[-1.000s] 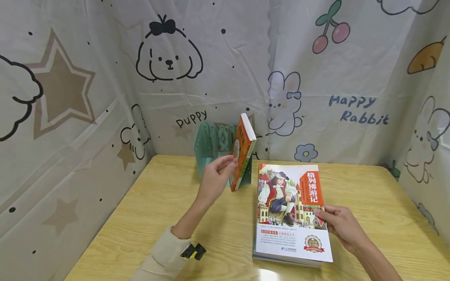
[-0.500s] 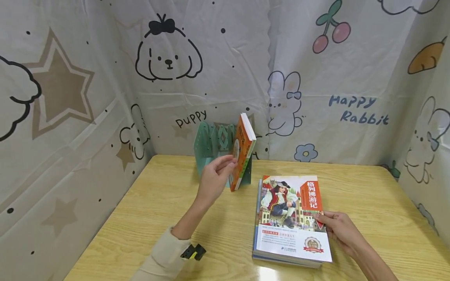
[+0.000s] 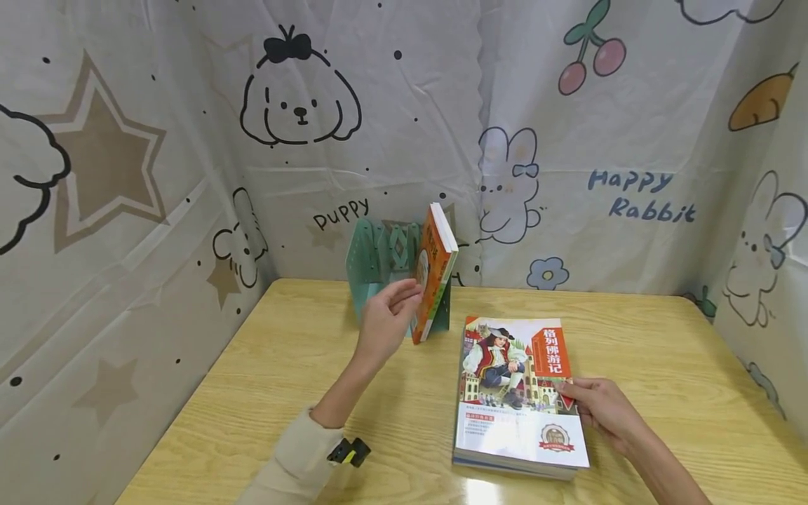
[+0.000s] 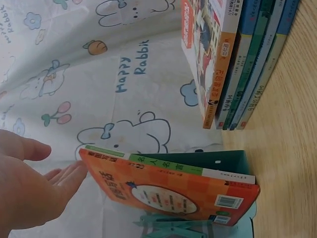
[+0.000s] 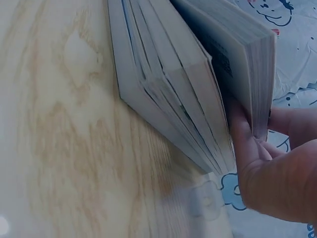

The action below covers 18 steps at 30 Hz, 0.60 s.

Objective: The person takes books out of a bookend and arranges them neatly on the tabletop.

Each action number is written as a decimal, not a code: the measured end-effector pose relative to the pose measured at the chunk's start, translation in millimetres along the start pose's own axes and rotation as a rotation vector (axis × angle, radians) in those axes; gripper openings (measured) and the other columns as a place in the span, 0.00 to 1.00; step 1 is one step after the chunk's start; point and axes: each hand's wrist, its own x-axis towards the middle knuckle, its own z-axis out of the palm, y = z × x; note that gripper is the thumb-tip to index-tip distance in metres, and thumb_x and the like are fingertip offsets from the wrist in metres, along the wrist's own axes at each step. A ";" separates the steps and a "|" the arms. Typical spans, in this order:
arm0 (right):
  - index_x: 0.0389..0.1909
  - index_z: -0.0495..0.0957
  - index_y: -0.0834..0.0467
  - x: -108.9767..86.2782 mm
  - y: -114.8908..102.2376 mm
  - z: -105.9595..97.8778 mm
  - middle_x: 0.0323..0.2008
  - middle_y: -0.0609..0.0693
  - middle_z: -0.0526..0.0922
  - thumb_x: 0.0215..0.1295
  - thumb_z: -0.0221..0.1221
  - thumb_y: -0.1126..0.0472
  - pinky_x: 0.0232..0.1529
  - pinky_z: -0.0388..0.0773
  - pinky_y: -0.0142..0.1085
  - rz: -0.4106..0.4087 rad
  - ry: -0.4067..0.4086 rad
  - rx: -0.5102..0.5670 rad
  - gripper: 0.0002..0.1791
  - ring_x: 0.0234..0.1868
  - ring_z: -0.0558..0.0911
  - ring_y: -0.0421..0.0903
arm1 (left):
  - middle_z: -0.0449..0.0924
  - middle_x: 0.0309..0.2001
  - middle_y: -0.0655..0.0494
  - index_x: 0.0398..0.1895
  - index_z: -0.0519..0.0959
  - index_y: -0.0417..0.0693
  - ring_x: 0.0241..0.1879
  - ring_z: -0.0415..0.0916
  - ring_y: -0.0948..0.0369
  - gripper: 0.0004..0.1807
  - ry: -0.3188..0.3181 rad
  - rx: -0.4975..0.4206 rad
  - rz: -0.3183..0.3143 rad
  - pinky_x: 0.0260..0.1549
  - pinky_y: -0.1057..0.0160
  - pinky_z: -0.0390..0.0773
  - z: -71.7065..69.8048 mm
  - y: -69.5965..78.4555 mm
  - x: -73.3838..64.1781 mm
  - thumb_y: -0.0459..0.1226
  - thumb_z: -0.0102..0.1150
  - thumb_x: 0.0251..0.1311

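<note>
Orange, glossy, the upright book point(image 3: 434, 270) leans in my green rack point(image 3: 379, 259); my left hand point(image 3: 385, 319) touches its cover, fingers straight. Left wrist: its spine runs sideways. Right wrist: my right hand point(image 5: 262, 168) pinches the top book point(image 5: 237, 54) off the flat stack point(image 5: 163, 104).

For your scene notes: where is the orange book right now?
In the head view the orange book stands tilted in the green rack at the table's back, touched by the left hand.
</note>
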 end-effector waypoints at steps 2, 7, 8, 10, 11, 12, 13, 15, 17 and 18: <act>0.61 0.67 0.82 -0.2 0.1 0.5 0.39 0.57 0.87 0.74 0.58 0.57 0.37 0.84 0.38 0.018 0.025 -0.022 0.31 0.35 0.86 0.44 | 0.78 0.57 0.38 0.63 0.74 0.32 0.57 0.78 0.50 0.20 -0.006 0.008 -0.013 0.53 0.61 0.78 4.0 -3.8 2.1 0.32 0.58 0.70; 0.57 0.74 0.79 0.0 -5.7 1.1 0.34 0.54 0.87 0.72 0.60 0.54 0.34 0.85 0.40 0.049 0.129 -0.187 0.30 0.31 0.85 0.45 | 0.73 0.63 0.37 0.68 0.69 0.34 0.63 0.73 0.50 0.25 -0.014 0.060 -0.006 0.57 0.62 0.75 17.2 -11.1 15.3 0.33 0.59 0.70; 0.55 0.76 0.78 -0.2 -7.5 1.3 0.33 0.53 0.86 0.72 0.60 0.53 0.33 0.85 0.39 0.051 0.149 -0.223 0.29 0.30 0.85 0.45 | 0.71 0.65 0.37 0.68 0.68 0.34 0.64 0.72 0.50 0.26 -0.011 0.070 -0.002 0.58 0.61 0.74 20.1 -11.6 19.3 0.33 0.59 0.70; 0.53 0.78 0.76 -1.0 -10.8 1.5 0.31 0.52 0.86 0.71 0.60 0.52 0.32 0.85 0.39 0.054 0.185 -0.275 0.27 0.28 0.84 0.44 | 0.70 0.66 0.37 0.69 0.67 0.34 0.65 0.70 0.49 0.28 0.003 0.099 0.002 0.59 0.60 0.73 25.8 -13.3 27.0 0.34 0.60 0.70; 0.52 0.79 0.76 -1.5 -12.0 1.6 0.30 0.52 0.85 0.71 0.60 0.52 0.32 0.85 0.39 0.052 0.198 -0.294 0.27 0.28 0.84 0.44 | 0.70 0.66 0.37 0.70 0.67 0.33 0.65 0.70 0.48 0.28 0.013 0.114 -0.004 0.59 0.59 0.73 28.4 -13.9 30.4 0.34 0.60 0.69; 0.51 0.80 0.75 -1.9 -12.9 1.5 0.30 0.52 0.85 0.71 0.60 0.52 0.32 0.85 0.39 0.048 0.204 -0.308 0.27 0.29 0.84 0.44 | 0.69 0.66 0.37 0.69 0.67 0.33 0.65 0.69 0.47 0.29 0.023 0.130 -0.001 0.60 0.57 0.73 30.7 -15.5 33.5 0.34 0.61 0.69; 0.51 0.80 0.76 -2.4 -13.3 1.5 0.31 0.52 0.85 0.71 0.61 0.53 0.33 0.85 0.39 0.043 0.205 -0.312 0.26 0.30 0.84 0.45 | 0.69 0.67 0.37 0.70 0.66 0.33 0.66 0.68 0.47 0.30 0.033 0.142 -0.008 0.60 0.55 0.72 32.9 -16.8 36.2 0.34 0.61 0.68; 0.49 0.81 0.76 -3.3 -12.7 1.5 0.32 0.54 0.86 0.70 0.61 0.55 0.34 0.85 0.41 0.032 0.207 -0.320 0.24 0.30 0.85 0.45 | 0.68 0.68 0.38 0.72 0.65 0.34 0.67 0.67 0.47 0.32 0.051 0.178 -0.019 0.60 0.54 0.72 36.6 -20.9 41.1 0.35 0.62 0.68; 0.47 0.82 0.75 -3.9 -11.6 1.6 0.33 0.55 0.86 0.69 0.62 0.56 0.35 0.85 0.42 0.025 0.212 -0.330 0.22 0.30 0.84 0.46 | 0.67 0.69 0.39 0.73 0.63 0.36 0.67 0.66 0.47 0.34 0.064 0.214 -0.032 0.60 0.52 0.72 39.9 -25.3 45.1 0.36 0.63 0.67; 0.46 0.82 0.75 -4.1 -11.1 1.4 0.33 0.55 0.86 0.69 0.62 0.56 0.35 0.85 0.43 0.022 0.213 -0.331 0.22 0.30 0.84 0.46 | 0.66 0.69 0.39 0.74 0.62 0.37 0.67 0.66 0.46 0.35 0.066 0.221 -0.033 0.59 0.50 0.73 41.4 -28.3 47.3 0.36 0.64 0.67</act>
